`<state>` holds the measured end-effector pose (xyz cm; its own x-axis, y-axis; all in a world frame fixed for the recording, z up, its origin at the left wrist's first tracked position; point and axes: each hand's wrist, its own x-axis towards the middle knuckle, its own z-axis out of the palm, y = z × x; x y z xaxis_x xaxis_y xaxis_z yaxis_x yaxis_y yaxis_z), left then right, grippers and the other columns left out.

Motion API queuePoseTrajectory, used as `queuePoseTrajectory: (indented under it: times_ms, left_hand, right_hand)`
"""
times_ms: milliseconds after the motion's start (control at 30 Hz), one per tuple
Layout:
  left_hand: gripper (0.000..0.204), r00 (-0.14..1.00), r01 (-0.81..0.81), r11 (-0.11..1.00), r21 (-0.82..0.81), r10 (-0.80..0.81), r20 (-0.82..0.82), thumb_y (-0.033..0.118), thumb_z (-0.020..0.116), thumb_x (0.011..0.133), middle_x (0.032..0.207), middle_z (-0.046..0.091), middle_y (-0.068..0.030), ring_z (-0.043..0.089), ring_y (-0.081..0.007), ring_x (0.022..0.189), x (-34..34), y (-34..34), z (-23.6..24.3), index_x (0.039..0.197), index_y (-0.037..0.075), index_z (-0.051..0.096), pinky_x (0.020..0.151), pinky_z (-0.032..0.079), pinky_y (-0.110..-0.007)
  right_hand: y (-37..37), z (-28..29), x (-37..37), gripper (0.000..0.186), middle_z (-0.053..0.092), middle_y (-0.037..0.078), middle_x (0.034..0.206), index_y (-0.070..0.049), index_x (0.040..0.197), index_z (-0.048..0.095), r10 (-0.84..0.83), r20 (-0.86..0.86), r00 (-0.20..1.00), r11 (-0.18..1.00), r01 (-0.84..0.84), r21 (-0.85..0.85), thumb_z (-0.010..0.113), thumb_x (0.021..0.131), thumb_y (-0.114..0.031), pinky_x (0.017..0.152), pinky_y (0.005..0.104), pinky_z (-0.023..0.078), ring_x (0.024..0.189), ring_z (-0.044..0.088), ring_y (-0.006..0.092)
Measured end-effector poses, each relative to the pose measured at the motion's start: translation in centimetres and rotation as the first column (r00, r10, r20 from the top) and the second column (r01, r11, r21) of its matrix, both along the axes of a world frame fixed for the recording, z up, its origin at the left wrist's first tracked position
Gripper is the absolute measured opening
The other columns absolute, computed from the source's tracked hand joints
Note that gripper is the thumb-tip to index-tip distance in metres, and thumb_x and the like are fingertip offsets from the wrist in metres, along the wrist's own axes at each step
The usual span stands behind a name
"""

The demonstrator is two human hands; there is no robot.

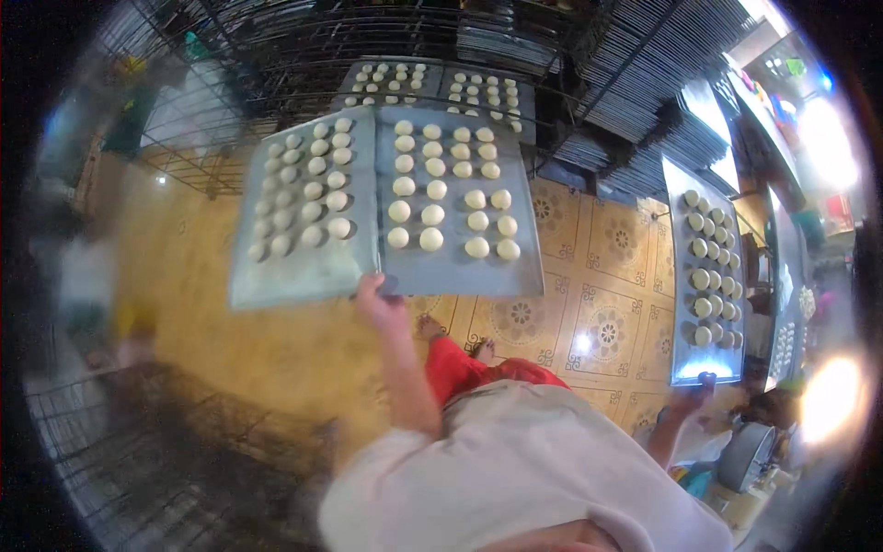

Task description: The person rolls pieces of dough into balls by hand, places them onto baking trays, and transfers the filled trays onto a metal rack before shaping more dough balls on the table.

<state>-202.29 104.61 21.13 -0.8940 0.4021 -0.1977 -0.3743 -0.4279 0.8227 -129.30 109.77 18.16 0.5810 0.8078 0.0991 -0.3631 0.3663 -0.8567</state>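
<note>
My left hand (382, 302) is closed on the near edge of a metal baking tray (451, 281), at the seam where a left tray section (299, 285) meets it. I cannot tell whether these are two trays or one jointed piece. Round pale dough balls (431, 214) lie in rows on both sections. At the far right, my right hand (692, 397) grips the near edge of another baking tray (685, 354), also lined with dough balls (702, 306). A small dark patch shows beside each hand; what it is stays unclear.
Behind the left trays, more trays of dough (432, 103) sit in a dark wire rack (276, 46). Stacked sheets (635, 92) fill the back right. A blurred wire rack (175, 451) stands at the lower left. Patterned tiles (602, 327) cover the floor; a grey round container (745, 457) is at lower right.
</note>
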Motion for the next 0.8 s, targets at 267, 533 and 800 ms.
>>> queuePoseTrajectory:
  times_ms: [267,533,800]
  left_hand:
    - [0.012,0.933,0.189,0.979,0.076,-0.203,0.297,0.008,0.063,0.075,0.086,0.059,-0.0037,0.063,-0.0215,0.083,0.7,4.0,2.5,0.076,0.01,0.051,0.075,0.053,-0.039]
    - [0.011,0.999,0.047,0.999,-0.024,-0.047,-0.002,0.007,0.06,0.074,0.084,0.053,-0.0036,0.058,-0.0218,0.082,-5.9,9.4,-16.2,0.078,0.01,0.05,0.078,0.053,-0.039]
    - [0.012,0.93,0.044,0.995,0.085,-0.072,0.359,0.003,0.053,0.071,0.084,0.05,-0.0032,0.054,-0.0224,0.081,-10.9,14.7,-18.6,0.075,0.011,0.045,0.077,0.05,-0.038]
  right_hand:
    - [-0.1,-3.6,4.7,0.016,0.053,0.001,0.082,-0.011,0.083,0.054,-0.036,0.498,0.866,0.992,0.091,-0.087,0.067,0.092,-0.015,0.069,0.0333,0.045,0.076,0.051,0.0165]
    - [-2.0,-0.3,1.1,0.008,0.06,0.0,0.087,-0.012,0.089,0.061,0.604,-0.679,0.417,0.783,-0.471,0.407,0.061,0.096,-0.011,0.086,0.0353,0.048,0.083,0.056,0.0137]
    - [-4.4,0.8,-4.8,0.003,0.057,0.0,0.09,-0.012,0.09,0.059,0.073,-0.19,0.979,0.996,-0.08,-0.028,0.06,0.092,-0.011,0.089,0.0361,0.048,0.089,0.056,0.0148]
